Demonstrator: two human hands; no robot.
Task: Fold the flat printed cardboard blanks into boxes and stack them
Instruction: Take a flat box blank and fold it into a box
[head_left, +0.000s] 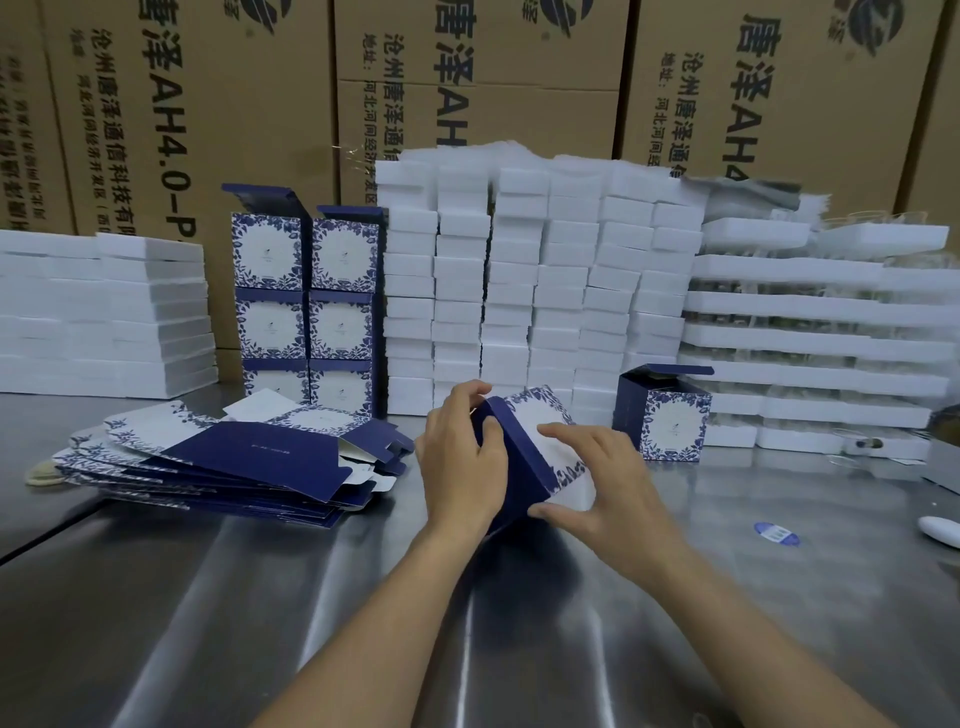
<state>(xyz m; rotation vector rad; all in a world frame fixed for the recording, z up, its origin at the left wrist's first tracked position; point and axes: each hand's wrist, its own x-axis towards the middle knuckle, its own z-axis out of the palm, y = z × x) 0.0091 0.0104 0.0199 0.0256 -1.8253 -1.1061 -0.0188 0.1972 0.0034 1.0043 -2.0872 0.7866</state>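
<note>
1. Both hands are on one half-formed box (524, 452), held tilted just above the steel surface (260, 597) at centre. The left hand (460, 457) wraps its navy end, fingers curled over the top edge. The right hand (597, 483) presses spread fingers on the white floral panel, with the thumb pinching the lower corner.
2. The pile of flat blanks (218, 462) sits to the left on the surface. Folded boxes (306, 301) are stacked two wide and three high behind it. One more folded box (667, 415) stands alone to the right, lid flap up.
3. Risk: the box is skewed into a diamond shape. If the end flaps are pushed in before it is squared, they will likely crease or miss the slots.
4. Risk: the right hand's hold is mostly flat pressure. On glossy card the box could slip and drop onto the surface.
5. Risk: the blank pile is fanned out and uneven. A left elbow sweep could slide sheets off.
6. Risk: the white foam stacks (540, 291) just behind look uneven. Bumping them while placing a box may topple a column.
7. Text: the brown cartons (208, 119) at the back read "唐泽AH4.0-P…" and "沧州唐泽通信科技有限…", with "地址: 河北河间经济开发区" partly legible. Their logo is cropped at the top.
8. The small print on the boxes' centre emblem is too small to read. A blue oval sticker (776, 533) on the surface at right is also illegible.
</note>
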